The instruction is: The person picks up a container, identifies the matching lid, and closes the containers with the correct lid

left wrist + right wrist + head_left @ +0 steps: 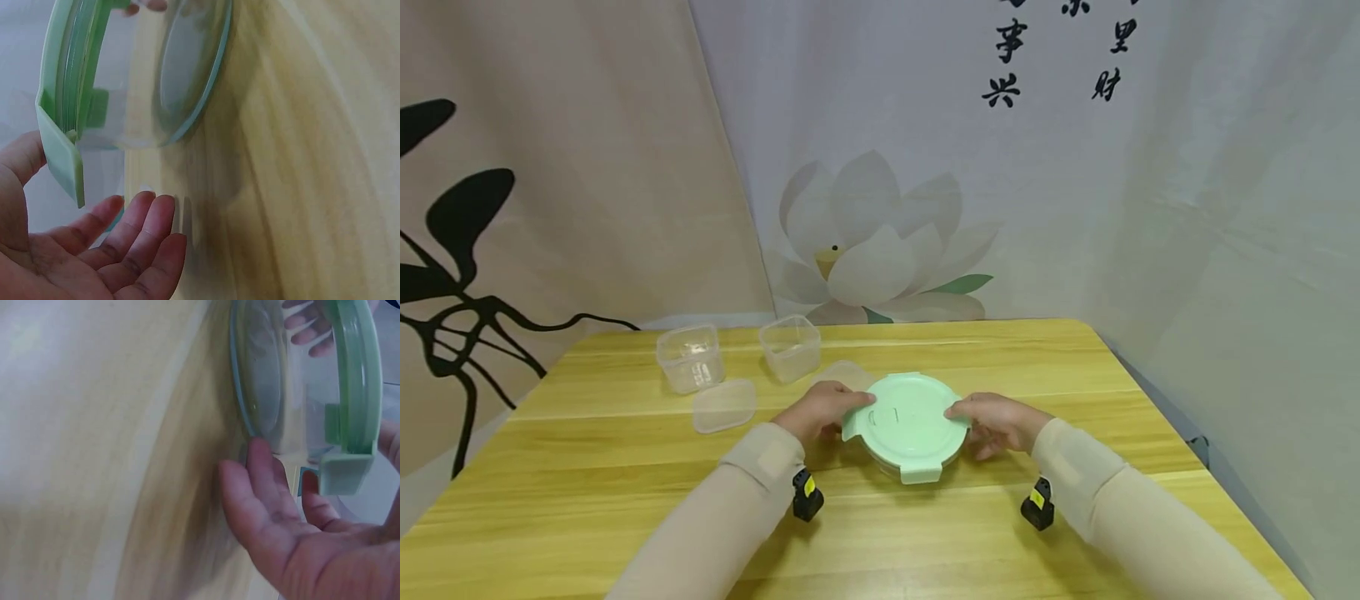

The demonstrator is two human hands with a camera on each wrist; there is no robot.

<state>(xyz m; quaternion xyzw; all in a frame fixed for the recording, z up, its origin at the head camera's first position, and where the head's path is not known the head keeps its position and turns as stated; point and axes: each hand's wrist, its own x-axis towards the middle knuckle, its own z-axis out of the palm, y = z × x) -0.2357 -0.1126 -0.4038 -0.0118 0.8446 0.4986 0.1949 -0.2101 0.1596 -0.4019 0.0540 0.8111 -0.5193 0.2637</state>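
Note:
A round glass food container with a light green lid (913,417) stands on the table in front of me. Its glass bowl (144,119) shows clear through its side. My left hand (826,410) has its thumb on the lid's left edge, by a side flap (62,156) that sticks out at a slant. In the left wrist view that hand's other fingers are spread loosely below the flap, apart from the bowl. My right hand (1000,421) lays its thumb on the lid's right edge. Its other fingers (265,481) extend loosely beside the bowl, under the right flap (345,474).
Two clear plastic boxes, one (691,358) at the back left and another (791,348) nearer the middle, stand without lids. One translucent lid (725,406) lies in front of the left box; a second (844,375) lies behind my left hand. A curtain (1037,208) hangs behind the wooden table (880,558).

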